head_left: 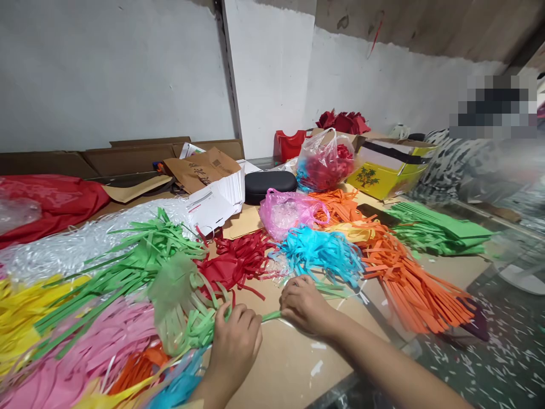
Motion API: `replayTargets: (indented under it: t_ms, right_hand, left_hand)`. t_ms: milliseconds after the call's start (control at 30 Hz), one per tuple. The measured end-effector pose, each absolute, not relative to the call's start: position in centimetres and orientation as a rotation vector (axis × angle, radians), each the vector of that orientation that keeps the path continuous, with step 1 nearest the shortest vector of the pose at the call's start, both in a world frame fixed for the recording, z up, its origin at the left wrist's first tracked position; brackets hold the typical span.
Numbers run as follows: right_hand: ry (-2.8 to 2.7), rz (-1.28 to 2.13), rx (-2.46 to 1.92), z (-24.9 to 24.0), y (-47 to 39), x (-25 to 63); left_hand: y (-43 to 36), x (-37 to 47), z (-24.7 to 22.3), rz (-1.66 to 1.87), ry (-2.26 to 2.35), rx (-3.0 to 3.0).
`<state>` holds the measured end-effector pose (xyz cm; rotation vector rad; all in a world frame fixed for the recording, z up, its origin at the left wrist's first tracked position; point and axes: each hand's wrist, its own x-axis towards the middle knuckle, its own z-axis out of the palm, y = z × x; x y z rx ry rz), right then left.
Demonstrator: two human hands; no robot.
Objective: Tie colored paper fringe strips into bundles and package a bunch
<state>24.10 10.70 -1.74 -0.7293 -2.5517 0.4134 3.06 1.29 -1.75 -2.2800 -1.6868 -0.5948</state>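
While white string (pixel 97 238) lies heaped toward the left of the cardboard-covered desk (pixel 293 363), pink strips (pixel 106 329) spread nearer the person. Behind, a brown paper bag (pixel 208 173) carries dark characters and a square code, too small for me to read; so is the print on the white papers (pixel 217 201) beside it. The left hand (pixel 239 335) has its fingers curled around a green strip (pixel 271 315), which runs across to the right hand (pixel 304 304), fingers clenched on it too, near some blue strips (pixel 321 255). Farther right, a yellow box (pixel 374 173) shows palm trees.
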Motion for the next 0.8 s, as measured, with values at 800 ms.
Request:
replayTargets:
  t_ms: [800]
  right_hand:
    - [-2.462, 0.535, -0.909, -2.8, 11.4, 24.8]
  left_hand:
    - [1.1, 1.4, -2.7, -0.595, -1.841, -2.309]
